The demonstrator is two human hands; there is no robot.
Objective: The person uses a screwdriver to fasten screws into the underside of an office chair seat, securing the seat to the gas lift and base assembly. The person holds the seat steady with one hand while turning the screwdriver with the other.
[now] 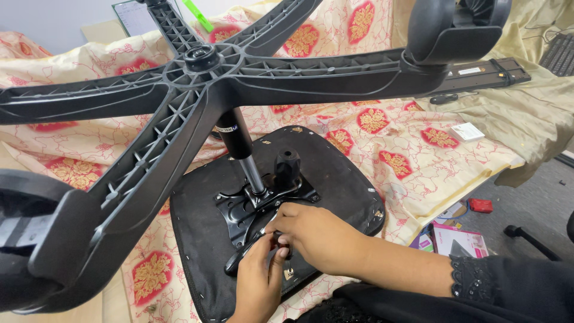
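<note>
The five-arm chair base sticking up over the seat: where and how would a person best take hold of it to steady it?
Judging by its pose, grip the chair base by one ribbed arm close to the hub, coming from the near left side. That arm slopes toward the camera with open edges to wrap. The gas cylinder is smooth, and both hands crowd the mechanism plate.

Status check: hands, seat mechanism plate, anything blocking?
Both hands, left and right, pinching a small part at the mechanism plate. Seat upside down. Star base overhangs.
</note>
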